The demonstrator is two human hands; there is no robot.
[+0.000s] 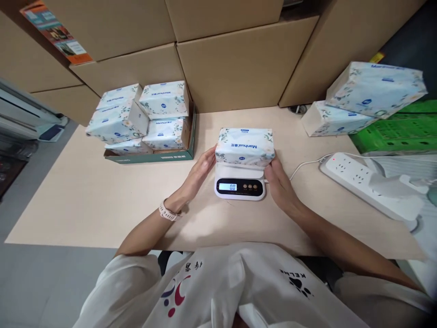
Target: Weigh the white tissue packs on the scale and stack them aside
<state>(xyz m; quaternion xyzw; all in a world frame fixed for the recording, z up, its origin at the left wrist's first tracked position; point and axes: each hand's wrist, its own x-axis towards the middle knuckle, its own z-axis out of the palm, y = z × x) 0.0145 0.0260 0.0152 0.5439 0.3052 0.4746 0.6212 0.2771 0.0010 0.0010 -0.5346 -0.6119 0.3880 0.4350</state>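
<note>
At the centre of the worktop [102, 200] a small white scale [240, 184] stands with a tissue pack [244, 146] over its platform, long side toward the person. The left hand [201, 171] lies against the pack's left end, fingers extended and pressed to the wrapper. The right hand [278, 180] holds the right end, fingers curled at the lower corner. The pack is clamped between the two hands.

The display [228, 187] appears to read zero, so the hands probably carry the load.

For a sound reading:
1. Centre the pack on the platform, with equal overhang on each side.
2. Lower it flat; a tilted pack may slide off.
3. Take both hands fully clear, since any finger contact would falsify the figure.
4. Keep wrists off the scale body and leave the display uncovered.

A green tray [150, 157] of matching packs sits to the left, well apart. A power strip [355, 175] lies to the right, and its cable [300, 166] runs near the scale. Keep the cable from touching the platform.
</note>
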